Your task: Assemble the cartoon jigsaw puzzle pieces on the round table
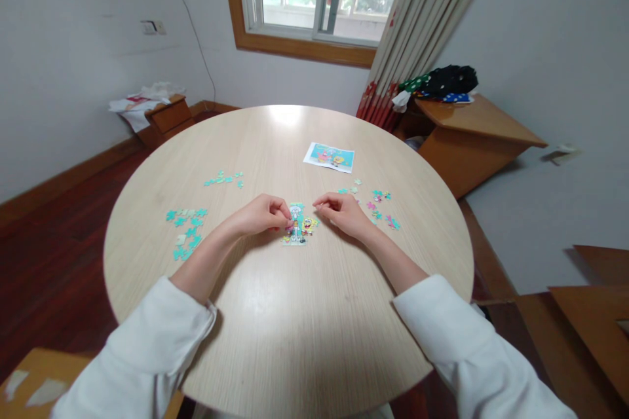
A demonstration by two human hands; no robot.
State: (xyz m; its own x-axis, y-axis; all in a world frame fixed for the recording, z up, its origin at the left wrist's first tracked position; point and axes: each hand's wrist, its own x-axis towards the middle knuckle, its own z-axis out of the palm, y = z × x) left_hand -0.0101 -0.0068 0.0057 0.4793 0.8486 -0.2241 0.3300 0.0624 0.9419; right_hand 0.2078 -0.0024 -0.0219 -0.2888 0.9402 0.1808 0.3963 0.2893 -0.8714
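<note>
A partly joined jigsaw puzzle (296,225) with cartoon figures lies flat at the middle of the round table (275,327). At its left edge, my left hand (268,215) is closed in a pinch; a bit of a pinkish jigsaw puzzle piece shows by the fingertips. My right hand (343,211) hovers just right of the puzzle with thumb and forefinger pressed together. Whatever sits between those fingertips is too small to make out. Below the right fingertips, a yellow cartoon face (308,225) forms the puzzle's right side.
Loose turquoise pieces (192,222) lie on the left, with a smaller group (223,179) behind them. Mixed pink and turquoise pieces (377,209) are spread beyond my right hand. A printed picture sheet (330,157) lies farther back. A wooden cabinet (472,131) stands right of the table.
</note>
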